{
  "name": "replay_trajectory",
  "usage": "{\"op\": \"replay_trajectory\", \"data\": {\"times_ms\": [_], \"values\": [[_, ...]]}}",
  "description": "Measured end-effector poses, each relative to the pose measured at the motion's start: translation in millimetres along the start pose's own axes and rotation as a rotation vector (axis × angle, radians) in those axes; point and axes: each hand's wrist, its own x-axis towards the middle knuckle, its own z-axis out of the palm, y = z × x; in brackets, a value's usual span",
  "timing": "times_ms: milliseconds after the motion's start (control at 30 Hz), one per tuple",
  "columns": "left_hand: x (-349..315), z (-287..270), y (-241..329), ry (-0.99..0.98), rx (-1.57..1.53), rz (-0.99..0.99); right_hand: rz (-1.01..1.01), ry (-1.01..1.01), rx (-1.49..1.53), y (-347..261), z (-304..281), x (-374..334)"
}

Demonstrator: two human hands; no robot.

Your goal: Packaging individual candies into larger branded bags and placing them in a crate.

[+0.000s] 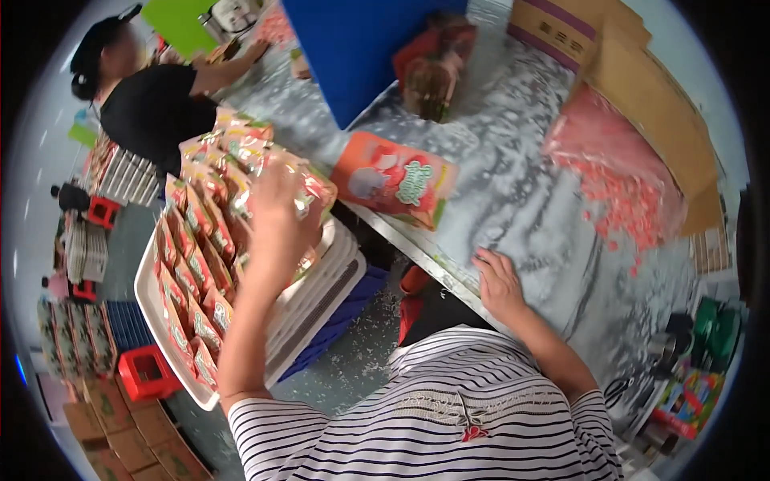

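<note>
Here's the lettering first: the loose pouch (385, 178) carries rounded pale-green and white letters at its right end, beside pink fruit artwork on an orange-pink ground, and the cardboard box (553, 34) at the upper right shows dark characters on its purple-trimmed side. That pouch lies flat on the marbled table (497, 184) near its front edge, long axis running left to right with the lettered end a little closer to the wearer. Over on the left, the packed pouches (196, 220) stand in rows in the white tray (144, 295), leaning against each other with their fronts slanting rightward. And the left hand (281, 196) is right there above the tray, forearm reaching up and away from the striped shirt (417, 409), the fingers so blurred that I can't tell whether they're clamped on a pouch or apart. The right hand (499, 280) lies palm down at the table's edge, fingers extended, slightly bent and gripping nothing, its forearm angling in from the lower right. Beyond it, pink pieces (618, 208) spill from a clear bag (613, 132) beside the box.
</note>
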Motion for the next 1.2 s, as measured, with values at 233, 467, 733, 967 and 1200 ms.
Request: {"op": "replay_trajectory", "data": {"times_ms": [233,467,733,967,1200], "values": [[-24.2,184.9,118.0,-0.335,0.128,0.163,-0.007,0.151,0.216,-3.5,-7.9,-20.8],[-22.2,209.7,136.3,-0.323,0.395,0.196,0.151,0.264,0.388,3.9,-25.8,-69.7],[-7.3,205.5,126.6,-0.429,0.255,0.076,0.088,0.262,0.378,5.4,-23.9,-70.2],[-4.4,159.8,148.8,-0.178,-0.27,-0.093,0.17,0.311,0.491,12.4,-22.9,-75.9],[-56.0,125.4,268.1,-0.573,-0.931,-0.223,0.722,0.372,1.097,12.1,-50.7,-45.5]]}}
